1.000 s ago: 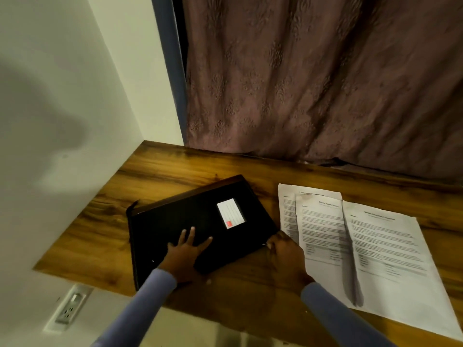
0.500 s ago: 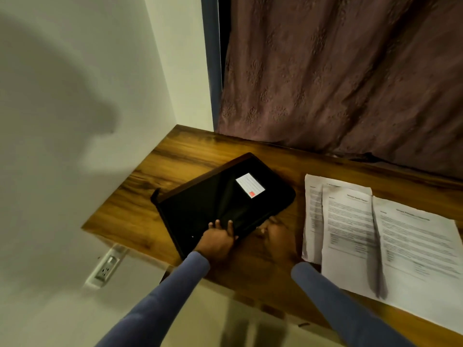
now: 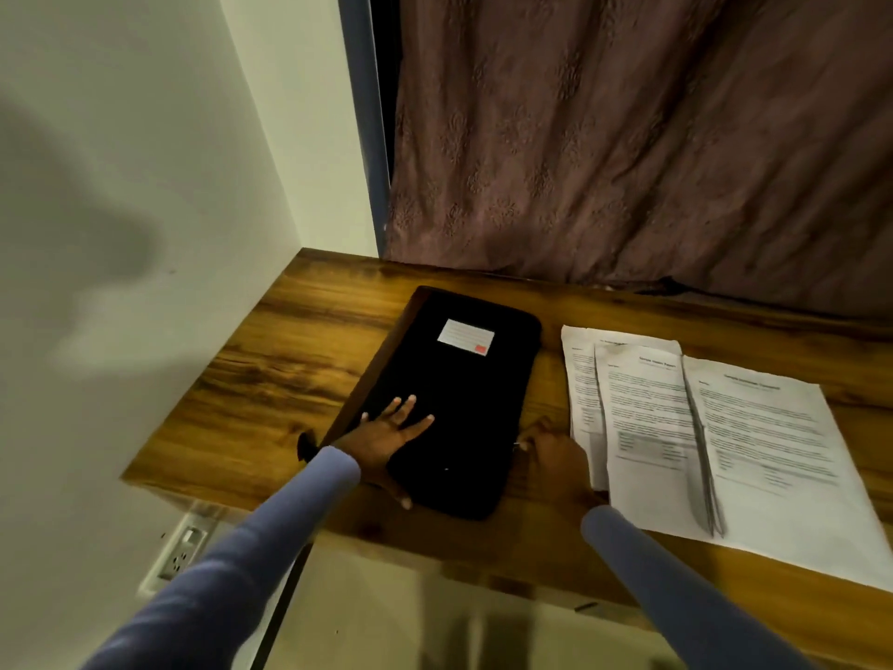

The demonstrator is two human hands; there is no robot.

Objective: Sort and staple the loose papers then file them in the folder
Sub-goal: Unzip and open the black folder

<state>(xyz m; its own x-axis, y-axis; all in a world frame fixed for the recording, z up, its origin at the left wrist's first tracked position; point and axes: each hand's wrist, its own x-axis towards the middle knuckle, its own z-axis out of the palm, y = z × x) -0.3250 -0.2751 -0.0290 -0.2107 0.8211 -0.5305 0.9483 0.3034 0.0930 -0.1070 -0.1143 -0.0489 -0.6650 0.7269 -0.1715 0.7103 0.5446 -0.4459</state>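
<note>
A closed black folder [image 3: 464,379] with a white label lies on the wooden desk [image 3: 270,379], its long side running away from me. My left hand [image 3: 386,437] presses flat on the folder's near left part, fingers spread. My right hand [image 3: 555,456] is at the folder's near right edge, fingers curled and pinching something small there, possibly a zip pull. To the right lie three overlapping sets of printed papers [image 3: 725,427], flat on the desk.
A white wall [image 3: 121,234] closes the left side, with a power socket [image 3: 179,553] below the desk edge. A brownish curtain [image 3: 628,137] hangs behind the desk. The desk's front edge runs just below my hands.
The folder has turned clockwise from a slanted position to lie lengthwise away from me. My left hand stayed flat on it and my right hand stayed at its right edge.
</note>
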